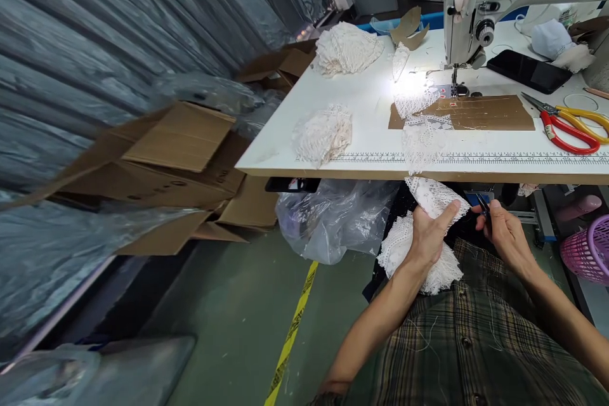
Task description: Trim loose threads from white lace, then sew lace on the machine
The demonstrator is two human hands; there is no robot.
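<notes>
My left hand (431, 231) grips a strip of white lace (431, 196) below the table's front edge, thumb and fingers pinched on it. The lace runs up over the edge onto the white table (361, 114) and bunches in my lap (404, 247). My right hand (504, 231) is closed on a small dark snipping tool (483, 203), its tip close to the lace. Both hands are over my plaid shirt.
A sewing machine (476, 6) stands on the table with a brown card (480, 113) under its needle. Red and yellow scissors (568, 127), a phone (528, 71), lace piles (347, 47) lie there. Cardboard boxes (176, 158), a plastic bag (328, 219) and a pink basket (587, 250) surround.
</notes>
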